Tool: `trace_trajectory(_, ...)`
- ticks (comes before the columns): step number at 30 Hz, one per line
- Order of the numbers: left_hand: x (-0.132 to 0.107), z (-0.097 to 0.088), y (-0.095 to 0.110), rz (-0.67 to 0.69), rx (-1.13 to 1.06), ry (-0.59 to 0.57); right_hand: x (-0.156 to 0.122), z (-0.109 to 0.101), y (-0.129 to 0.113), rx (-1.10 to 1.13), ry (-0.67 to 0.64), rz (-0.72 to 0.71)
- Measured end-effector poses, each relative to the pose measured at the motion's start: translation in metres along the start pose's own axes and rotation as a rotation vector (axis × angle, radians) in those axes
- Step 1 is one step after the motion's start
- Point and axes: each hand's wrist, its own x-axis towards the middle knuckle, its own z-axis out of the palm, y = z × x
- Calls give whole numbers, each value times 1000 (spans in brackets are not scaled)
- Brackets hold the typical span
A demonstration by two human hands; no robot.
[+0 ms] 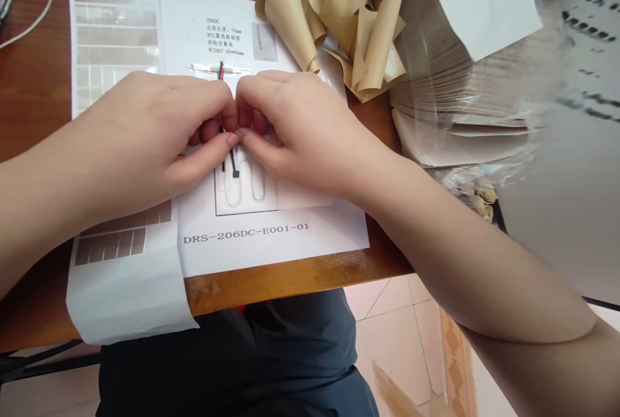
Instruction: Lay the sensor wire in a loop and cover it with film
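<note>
My left hand [145, 130] and my right hand [295, 126] meet over a white template sheet [271, 236] marked DRS-206DC-E001-01. Both are curled, fingertips pinched together on a thin wire part [234, 165] with red and black leads. A short black end of it shows below my thumbs, over a square patch [295, 196] on the sheet. The red lead [221, 71] runs up past my fingers to a small clear strip. Most of the part is hidden by my fingers.
A strip of small translucent tape pieces [113, 30] lies along the left of the wooden table [290, 278]. Curled brown backing papers [334, 10] pile up behind. A stack of white sheets in clear plastic [460, 94] stands at right. A white cable [29, 10] is far left.
</note>
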Motion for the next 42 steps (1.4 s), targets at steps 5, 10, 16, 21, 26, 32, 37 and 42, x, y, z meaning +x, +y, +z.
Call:
trace_trajectory(5,1,-1,2,-18,5,-13,1,0,0,-24,-9,-7)
trace_trajectory(10,-1,-1,1,-14,2,-6,1,-1,0,-32,-10,-9)
trace_trajectory(16,-1,-2,3,-15,3,-16,1,-1,-1,-24,-15,2)
trace_trajectory(21,-1,1,3,-19,31,-1,0,0,0,-31,-2,-12)
trace_trajectory(26,-2,8,-4,78,65,133,-2,1,0,-75,20,-36)
trace_trajectory(32,-2,10,-6,84,84,125,-3,1,-1,-107,20,-32)
trace_trajectory(37,-3,9,-5,69,91,123,-3,1,-3,-133,11,-27)
trace_trajectory(42,-1,9,-3,49,69,104,-2,1,-2,-131,13,-33)
